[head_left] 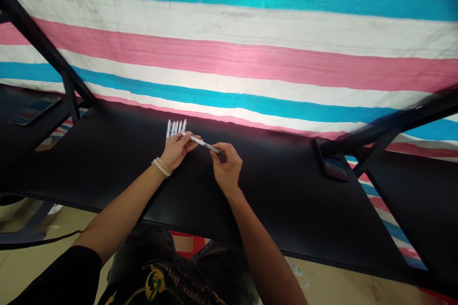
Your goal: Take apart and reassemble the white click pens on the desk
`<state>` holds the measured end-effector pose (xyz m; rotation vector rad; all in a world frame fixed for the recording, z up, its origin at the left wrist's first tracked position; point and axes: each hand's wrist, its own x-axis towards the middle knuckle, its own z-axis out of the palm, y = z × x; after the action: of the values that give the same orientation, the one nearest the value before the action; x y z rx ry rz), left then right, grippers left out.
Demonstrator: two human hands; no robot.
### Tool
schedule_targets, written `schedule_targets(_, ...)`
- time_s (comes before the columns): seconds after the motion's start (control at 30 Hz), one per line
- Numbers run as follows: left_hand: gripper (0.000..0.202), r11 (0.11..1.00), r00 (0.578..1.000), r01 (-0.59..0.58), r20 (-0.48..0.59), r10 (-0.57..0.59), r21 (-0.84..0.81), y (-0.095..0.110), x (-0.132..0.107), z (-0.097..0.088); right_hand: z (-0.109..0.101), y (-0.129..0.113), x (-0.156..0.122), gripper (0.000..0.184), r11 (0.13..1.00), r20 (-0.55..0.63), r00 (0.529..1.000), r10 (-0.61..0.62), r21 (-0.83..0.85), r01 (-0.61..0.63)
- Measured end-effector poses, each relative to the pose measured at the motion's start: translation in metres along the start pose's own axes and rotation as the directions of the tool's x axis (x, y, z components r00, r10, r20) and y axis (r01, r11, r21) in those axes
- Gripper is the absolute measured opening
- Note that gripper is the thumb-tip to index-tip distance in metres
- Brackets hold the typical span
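The left hand (177,150) has its fingers (188,140) closed around one end of a pen (202,144), thumb and forefinger pinching the barrel. The right hand (226,167) grips the other, darker end, its fingers (224,148) curled tight on the tip. The pen slants between the two hands, the left end higher in the picture, just above the black bench (286,190). Whether it touches the bench I cannot tell.

Just beyond the left hand, a short row of white pens (176,127) lies side by side on the bench, near its far edge, their tips pointing away from the person. The left fingers are close to this row, perhaps touching the nearest one.

A beaded bracelet (161,167) sits on the left wrist. A phone (34,109) lies on the bench section far to the left, well apart from the hands. A striped tarp (250,57) in blue, white and pink hangs behind the bench.
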<state>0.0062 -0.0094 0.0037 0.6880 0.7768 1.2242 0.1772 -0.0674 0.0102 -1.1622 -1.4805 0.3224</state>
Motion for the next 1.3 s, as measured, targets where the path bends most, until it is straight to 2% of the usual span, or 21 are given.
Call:
schedule_targets(0.27,0.022,1.0,1.0,0.014,0.017,-0.014,-0.008,0.001,0.0,0.0,0.0,-0.002,0.0,0.008,0.996,-0.015,0.996,-0.083,0.013,0.083)
schedule_targets(0.5,0.026,1.0,1.0,0.004,0.027,-0.005,0.013,0.003,0.0,-0.001,0.0,-0.002,0.001,0.006,0.999,-0.043,0.998,-0.035,0.025,0.036)
schedule_targets(0.73,0.029,0.998,0.999,-0.035,0.022,0.034,0.048,0.004,-0.001,0.0,-0.001,0.004,0.0,0.012,0.997,0.071,0.994,0.082,0.005,-0.083)
schedule_targets(0.9,0.028,0.997,0.999,-0.049,0.02,0.048,0.06,0.005,-0.001,0.001,0.0,0.003,0.001,0.01,0.996,0.073,0.996,0.048,0.069,-0.053)
schedule_targets(1.0,0.028,0.997,0.999,-0.05,0.015,0.049,0.065,0.006,-0.001,0.001,0.002,0.005,0.001,0.026,0.976,0.116,0.981,0.153,0.136,-0.168)
schedule_targets(1.07,0.028,0.996,0.998,-0.049,0.028,0.047,0.068,0.006,-0.001,0.001,0.003,0.007,0.0,0.019,0.969,0.138,0.975,0.175,0.15,-0.195)
schedule_targets(1.13,0.029,0.996,0.998,-0.052,0.039,0.049,0.073,0.006,-0.001,0.0,0.004,0.008,0.0,0.013,0.978,0.145,0.98,0.135,0.142,-0.156)
schedule_targets(1.17,0.03,0.995,0.998,-0.053,0.043,0.05,0.079,0.005,-0.001,0.0,0.004,0.008,0.0,0.015,0.98,0.149,0.982,0.119,0.142,-0.141)
schedule_targets(1.27,0.032,0.994,0.997,-0.05,0.055,0.045,0.101,0.004,-0.001,0.001,0.004,0.007,-0.001,0.039,0.983,0.187,0.974,0.125,0.107,-0.147)
schedule_targets(1.3,0.032,0.993,0.997,-0.046,0.062,0.039,0.109,0.003,-0.002,0.001,0.004,0.007,-0.002,0.04,0.99,0.213,0.97,0.113,0.063,-0.129)
